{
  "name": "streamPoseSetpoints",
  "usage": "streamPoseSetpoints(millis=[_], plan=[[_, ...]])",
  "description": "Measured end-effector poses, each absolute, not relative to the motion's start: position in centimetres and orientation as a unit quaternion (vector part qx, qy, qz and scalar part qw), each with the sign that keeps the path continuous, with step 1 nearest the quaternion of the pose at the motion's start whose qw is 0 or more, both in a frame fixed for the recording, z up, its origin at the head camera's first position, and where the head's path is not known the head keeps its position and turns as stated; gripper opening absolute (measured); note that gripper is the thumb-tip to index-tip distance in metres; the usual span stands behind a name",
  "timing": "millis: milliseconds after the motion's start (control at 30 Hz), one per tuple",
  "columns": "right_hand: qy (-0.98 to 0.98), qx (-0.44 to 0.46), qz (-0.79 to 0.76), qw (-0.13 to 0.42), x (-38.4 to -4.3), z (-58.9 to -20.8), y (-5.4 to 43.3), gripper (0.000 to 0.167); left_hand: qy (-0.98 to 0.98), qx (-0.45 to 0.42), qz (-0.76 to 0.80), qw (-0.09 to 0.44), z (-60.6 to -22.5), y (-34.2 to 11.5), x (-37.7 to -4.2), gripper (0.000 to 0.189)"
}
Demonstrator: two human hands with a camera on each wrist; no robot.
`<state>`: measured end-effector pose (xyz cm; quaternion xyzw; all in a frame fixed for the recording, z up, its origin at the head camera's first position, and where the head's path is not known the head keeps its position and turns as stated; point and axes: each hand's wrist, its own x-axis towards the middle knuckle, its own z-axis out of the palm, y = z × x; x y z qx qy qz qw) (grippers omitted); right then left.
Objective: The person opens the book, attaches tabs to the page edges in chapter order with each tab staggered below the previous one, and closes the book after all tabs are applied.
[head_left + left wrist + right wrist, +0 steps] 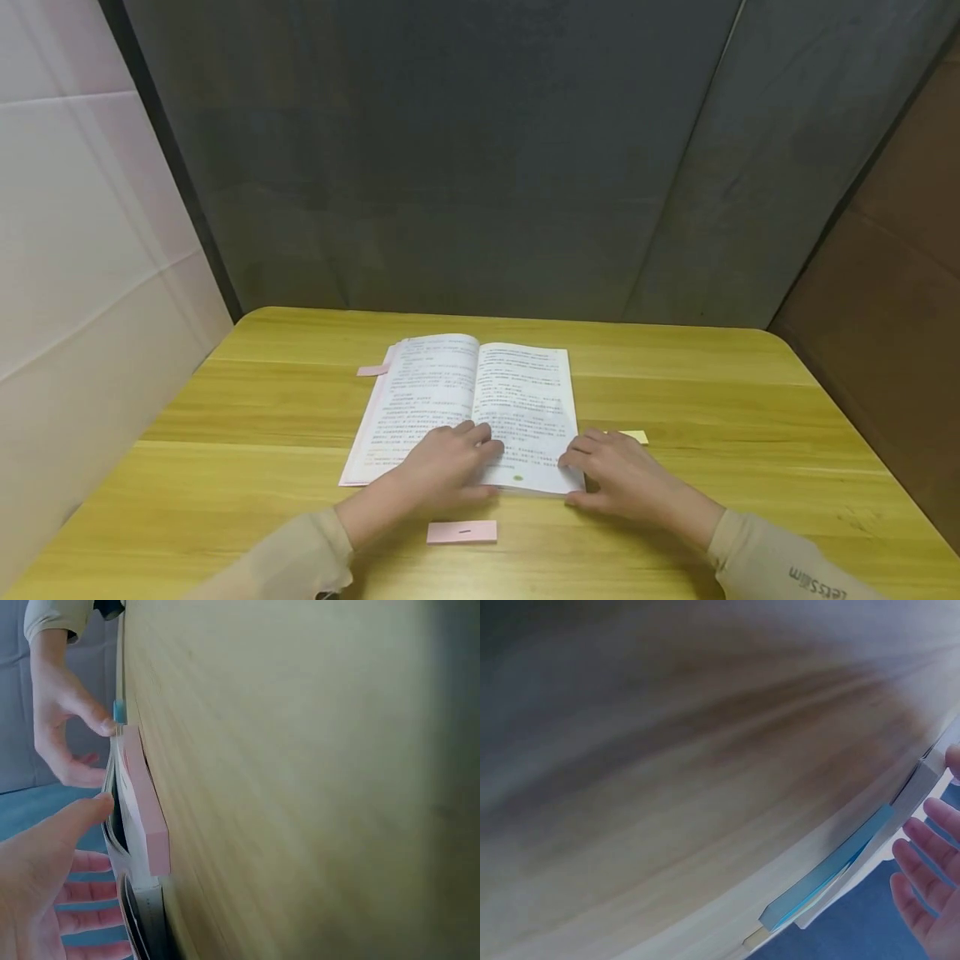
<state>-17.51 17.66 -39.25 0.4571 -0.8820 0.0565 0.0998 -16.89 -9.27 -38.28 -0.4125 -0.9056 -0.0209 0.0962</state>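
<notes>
A thick book (525, 400) lies spread on the table, with printed text on both pages. My left hand (450, 458) is over its lower middle, fingertips on the pages by the fold and thumb near the bottom edge. In the left wrist view, that hand's fingers (94, 919) are spread and relaxed. At the lower right corner is my right hand (622, 471), its fingertips along the page's side edge and its thumb at the corner. The right wrist view shows its fingers (922, 859) apart, resting against the book's pages.
A pink slip (462, 532) with a dark dash lies in front of the book. Another pink tab (372, 371) juts from its left side. Beyond the right hand a yellow slip (637, 437) shows; a teal slip (825, 866) lies along the book. Dark panels (480, 167) stand behind the table.
</notes>
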Motion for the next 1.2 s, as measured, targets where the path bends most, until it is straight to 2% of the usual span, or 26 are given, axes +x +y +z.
streamPoseSetpoints(millis=[700,1000,1200], plan=[[-0.884,0.452,0.063,0.102,-17.6,-39.8,17.6,0.036,-0.907,-0.407,-0.073,0.079,-38.4,-10.2,-18.2,0.060],[-0.886,0.448,0.068,0.099,-17.5,-39.7,17.8,0.040,-0.901,-0.411,-0.107,0.089,-38.4,-10.7,-18.4,0.060],[-0.886,0.447,0.071,0.096,-17.5,-39.7,17.8,0.043,-0.902,-0.406,-0.123,0.076,-38.5,-11.1,-18.4,0.062]])
